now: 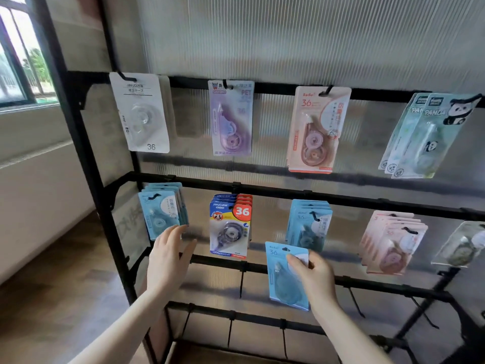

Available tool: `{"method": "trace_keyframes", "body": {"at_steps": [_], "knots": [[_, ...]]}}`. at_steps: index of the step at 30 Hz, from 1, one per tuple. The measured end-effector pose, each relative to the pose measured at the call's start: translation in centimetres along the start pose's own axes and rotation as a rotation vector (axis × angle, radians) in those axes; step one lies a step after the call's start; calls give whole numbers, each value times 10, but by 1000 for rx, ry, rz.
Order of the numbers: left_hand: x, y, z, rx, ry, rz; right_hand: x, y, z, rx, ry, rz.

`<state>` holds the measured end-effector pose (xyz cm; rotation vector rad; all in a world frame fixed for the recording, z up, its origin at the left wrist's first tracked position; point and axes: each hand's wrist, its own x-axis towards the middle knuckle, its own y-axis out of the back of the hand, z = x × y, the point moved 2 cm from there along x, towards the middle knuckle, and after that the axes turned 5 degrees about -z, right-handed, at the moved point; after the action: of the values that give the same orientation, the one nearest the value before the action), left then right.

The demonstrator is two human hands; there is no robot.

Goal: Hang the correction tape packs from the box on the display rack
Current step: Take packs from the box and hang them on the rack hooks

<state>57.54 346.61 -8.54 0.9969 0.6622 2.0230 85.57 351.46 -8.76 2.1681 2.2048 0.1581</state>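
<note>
Correction tape pack in pale blue card with a clear blister [287, 275], pinched at its right edge by the right hand [313, 278] fingers, should rise until its hang-hole meets the black hook holding matching blue packs [309, 224] just above, while the left hand [168, 256], fingers apart, holds nothing.

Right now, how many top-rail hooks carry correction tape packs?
4: white pack far left, purple pack, pink pack, panda packs far right. Further hooks may lie beyond the frame.

Daylight enters through a dark-framed window [15, 56] at left, falling on a pale wall [39, 185], a wood floor [60, 298] and ribbed translucent panels [288, 35] behind.
</note>
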Motion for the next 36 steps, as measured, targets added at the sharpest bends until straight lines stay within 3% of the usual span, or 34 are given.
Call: {"method": "trace_keyframes", "body": {"at_steps": [12, 18, 24, 36], "knots": [[-46, 22, -41, 375, -61, -50, 17, -60, 26, 22, -7, -159], [-57, 35, -82, 386, -80, -35, 14, -118, 40, -22, -32, -262], [-53, 31, -166, 441, 22, -179, 9, -189, 71, -103, -59, -252], [-40, 17, -255, 405, -96, -296, -12, -283, 130, -118, -256, -219]]}}
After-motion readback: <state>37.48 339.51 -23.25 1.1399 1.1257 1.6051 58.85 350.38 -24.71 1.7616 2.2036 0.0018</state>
